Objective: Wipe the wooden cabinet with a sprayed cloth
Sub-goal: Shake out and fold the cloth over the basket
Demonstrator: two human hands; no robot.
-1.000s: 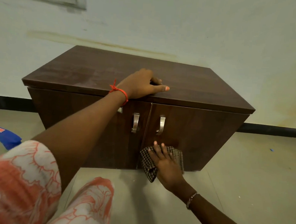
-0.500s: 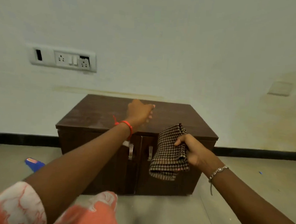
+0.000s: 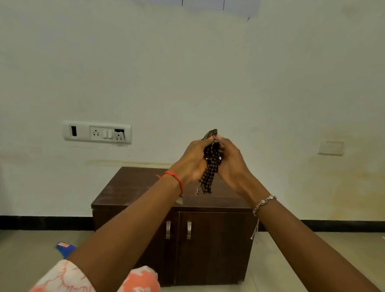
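Observation:
A low dark wooden cabinet (image 3: 215,247) with two doors and metal handles stands against the wall. Both of my hands are raised in front of me, above the cabinet's top. My left hand (image 3: 192,159) and my right hand (image 3: 230,163) press together around a brown checked cloth (image 3: 210,167). The cloth is bunched between the palms, with one corner poking out above the fingers and its lower end hanging free below them. Neither hand touches the cabinet.
A white switch and socket panel (image 3: 97,132) is on the wall at the left. A blue object (image 3: 64,248) lies on the tiled floor left of the cabinet. A black skirting (image 3: 38,222) runs along the wall's foot.
My left hand left the cabinet top and joined my right hand on the cloth. The cloth rose from the cabinet door to above the top. The view pulled back and tilted up.

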